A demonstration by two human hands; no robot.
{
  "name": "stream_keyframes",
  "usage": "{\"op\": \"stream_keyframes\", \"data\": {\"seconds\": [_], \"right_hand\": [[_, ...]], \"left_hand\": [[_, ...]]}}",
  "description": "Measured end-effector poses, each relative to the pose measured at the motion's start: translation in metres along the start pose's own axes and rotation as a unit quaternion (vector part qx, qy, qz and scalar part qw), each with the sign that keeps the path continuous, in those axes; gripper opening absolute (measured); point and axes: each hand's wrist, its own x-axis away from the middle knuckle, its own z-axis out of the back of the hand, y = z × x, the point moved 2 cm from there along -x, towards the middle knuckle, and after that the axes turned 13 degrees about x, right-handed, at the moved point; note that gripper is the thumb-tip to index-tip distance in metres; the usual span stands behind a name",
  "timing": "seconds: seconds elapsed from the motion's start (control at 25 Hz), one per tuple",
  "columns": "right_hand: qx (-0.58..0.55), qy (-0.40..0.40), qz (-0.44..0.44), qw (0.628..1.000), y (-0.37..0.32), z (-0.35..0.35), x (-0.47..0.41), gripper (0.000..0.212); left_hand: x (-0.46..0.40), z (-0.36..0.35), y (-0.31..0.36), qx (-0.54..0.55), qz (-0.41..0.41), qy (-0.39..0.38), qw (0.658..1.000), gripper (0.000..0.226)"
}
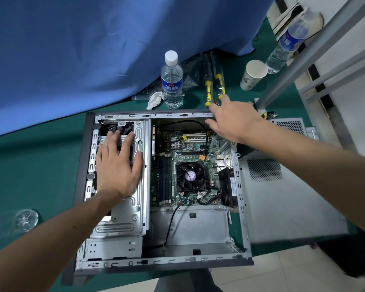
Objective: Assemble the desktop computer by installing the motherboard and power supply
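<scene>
An open desktop case lies flat on the green table. Inside it sits the green motherboard with a black CPU fan on it. My left hand rests flat, fingers spread, on the metal drive cage in the case's left half. My right hand hovers over the case's far right corner, fingers relaxed and holding nothing, close to the yellow-handled screwdrivers. The lower bay of the case holds only a black cable. A grey perforated metal box or panel lies right of the case.
A water bottle and a crumpled tissue stand behind the case. A paper cup and a second bottle are at the back right. A blue cloth covers the back left. A metal frame slants at the right.
</scene>
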Motion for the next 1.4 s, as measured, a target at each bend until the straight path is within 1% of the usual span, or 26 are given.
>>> {"op": "stream_keyframes", "data": {"seconds": [0.08,0.12,0.2,0.24,0.28,0.32,0.36,0.44,0.48,0.52,0.56,0.6,0.64,0.68,0.72,0.76,0.84,0.88,0.92,0.96,1.04,1.12,1.16,1.24,1.32,1.4], "right_hand": [[-0.054,-0.04,0.024,0.997,0.002,0.0,-0.006,0.034],[-0.05,-0.041,0.039,0.997,0.002,0.001,-0.007,0.034],[-0.004,0.002,0.032,0.999,0.002,-0.001,-0.005,0.03],[0.023,0.025,0.017,0.999,0.002,-0.001,-0.002,0.034],[0.043,0.031,0.0,0.999,0.002,-0.002,0.0,0.041],[0.044,0.02,-0.015,0.999,0.001,-0.003,0.001,0.047],[0.024,0.004,-0.023,0.999,0.0,-0.004,0.0,0.048],[-0.047,-0.035,-0.015,0.998,0.001,-0.003,-0.004,0.039],[-0.076,-0.053,0.001,0.996,0.003,-0.003,-0.007,0.035],[-0.083,-0.052,0.022,0.995,0.004,-0.002,-0.008,0.033],[-0.06,-0.031,0.037,0.997,0.004,-0.001,-0.006,0.03],[-0.013,0.001,0.04,0.999,0.003,-0.001,-0.003,0.026],[0.034,0.036,0.029,0.998,0.001,-0.002,0.001,0.027],[0.064,0.052,0.012,0.996,-0.001,-0.003,0.005,0.035],[0.065,0.054,-0.002,0.996,-0.004,-0.004,0.009,0.041],[0.041,0.05,-0.014,0.998,-0.005,-0.005,0.011,0.042],[-0.041,0.03,-0.019,0.999,-0.003,-0.005,0.008,0.033],[-0.067,0.016,-0.009,0.998,-0.001,-0.004,0.006,0.034],[-0.065,0.008,0.008,0.998,0.0,-0.003,0.004,0.034],[-0.042,0.013,0.019,0.999,0.0,-0.003,0.003,0.032],[0.031,0.051,0.019,0.998,-0.004,-0.002,0.006,0.027],[0.07,0.057,-0.009,0.996,-0.007,-0.003,0.01,0.039],[0.054,0.048,-0.026,0.997,-0.007,-0.003,0.009,0.042],[-0.035,0.023,-0.034,0.999,-0.003,-0.003,0.005,0.035],[-0.114,-0.014,0.003,0.993,-0.001,-0.003,0.001,0.03],[-0.109,-0.012,0.032,0.993,-0.002,-0.004,0.002,0.027]], "left_hand": [[0.0,0.0,0.0,-0.001,0.001,-0.001,1.0,0.057],[0.0,0.0,-0.001,-0.003,0.001,-0.003,1.0,0.057],[0.0,-0.001,-0.001,-0.003,0.001,-0.004,1.0,0.057],[0.0,-0.001,-0.001,-0.003,0.001,-0.003,1.0,0.057],[0.0,-0.001,0.0,-0.002,0.002,-0.003,1.0,0.057],[0.0,-0.001,0.0,-0.001,0.002,-0.004,1.0,0.057],[0.0,-0.001,0.0,0.0,0.003,-0.004,1.0,0.057],[0.0,-0.001,0.0,0.002,0.004,-0.002,1.0,0.057],[0.0,-0.001,0.0,0.002,0.004,-0.002,1.0,0.056],[0.0,-0.001,-0.001,0.002,0.004,-0.002,1.0,0.056],[0.0,-0.001,-0.001,0.002,0.003,-0.002,1.0,0.057],[0.0,-0.001,-0.001,0.0,0.002,-0.002,1.0,0.057],[0.0,-0.001,-0.002,-0.001,0.002,-0.001,1.0,0.057],[0.0,0.0,-0.001,-0.001,0.001,-0.001,1.0,0.057],[0.0,0.0,-0.001,-0.001,0.0,-0.002,1.0,0.057],[0.0,0.0,0.0,0.0,0.0,-0.003,1.0,0.058],[0.0,0.001,0.0,0.003,0.001,-0.001,1.0,0.058],[0.0,0.0,0.0,0.004,0.001,-0.001,1.0,0.058],[0.0,0.0,0.001,0.004,0.002,-0.002,1.0,0.058],[0.0,0.0,0.001,0.004,0.002,-0.004,1.0,0.058],[0.0,0.001,0.0,0.001,0.003,-0.004,1.0,0.058],[0.0,0.001,0.0,0.001,0.002,-0.005,1.0,0.058],[0.0,0.001,0.001,0.002,0.002,-0.005,1.0,0.058],[0.0,0.001,0.002,0.001,0.002,-0.004,1.0,0.058],[0.001,0.001,0.003,0.002,0.002,-0.003,1.0,0.058],[0.001,0.002,0.002,0.003,0.003,-0.003,1.0,0.058]]}}
